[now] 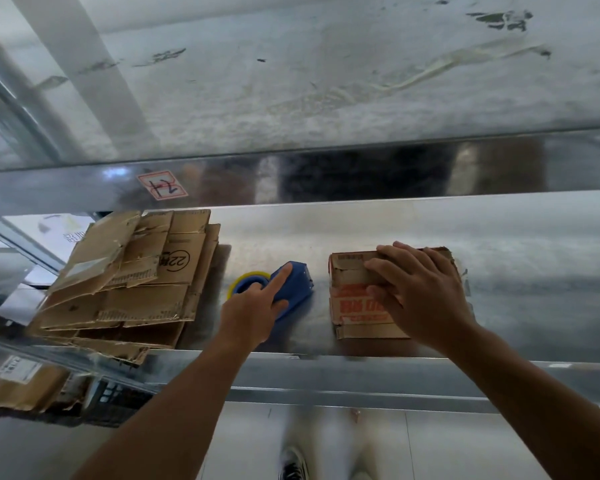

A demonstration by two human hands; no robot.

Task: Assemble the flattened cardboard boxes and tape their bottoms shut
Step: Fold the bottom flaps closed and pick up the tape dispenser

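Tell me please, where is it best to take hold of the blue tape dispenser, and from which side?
Grip the blue tape dispenser around its body, coming from the near side as the left hand does: the yellow roll sits at its left end.

tape dispenser [293, 289]: blue body, yellow roll of tape
assembled box [361, 296]: brown cardboard, red printed characters on its top
flattened boxes [136, 278]: brown, one with a black circled "22"
table [499, 237]: shiny silver metal
sticker [162, 185]: white, red border, black mark
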